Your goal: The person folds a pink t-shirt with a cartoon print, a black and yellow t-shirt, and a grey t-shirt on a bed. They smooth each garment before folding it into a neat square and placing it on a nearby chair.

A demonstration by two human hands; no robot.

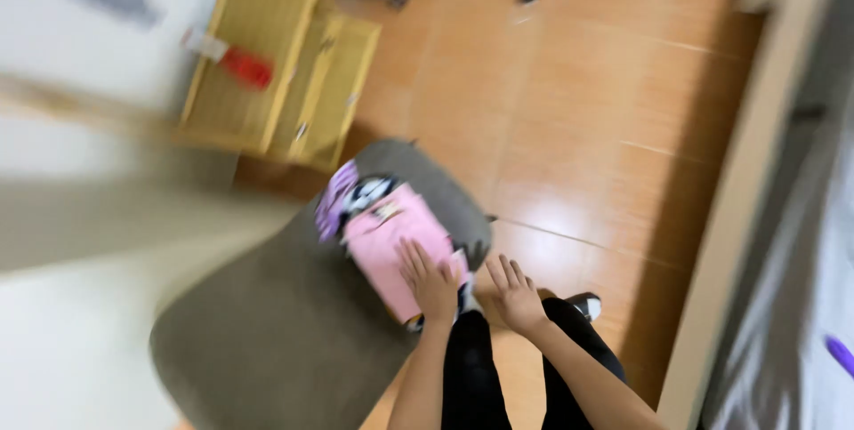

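My left hand [429, 277] lies flat on a pink bag [391, 239], fingers spread wide, not gripping. The bag sits on a grey cushion [294, 323], close to the cushion's far right edge. My right hand [514, 292] is open too, fingers spread, and floats just beside the bag, past the cushion's right edge and over the orange floor [605, 128]. It holds nothing.

The bag looks soft, like cloth or thin plastic, so I think it will bend and squash when I press it. It seems light. There is a purple and black part [351, 199] at its far end, but the picture is blurry and I cannot tell what that is. I think the long sides are the best place to take hold, one hand on each, so it does not flop. The smooth pink top may be a bit slippery.

Far off on the floor stands a yellow crate [267, 65] with something red [246, 67] in it. My black trousers [471, 368] show below my hands.
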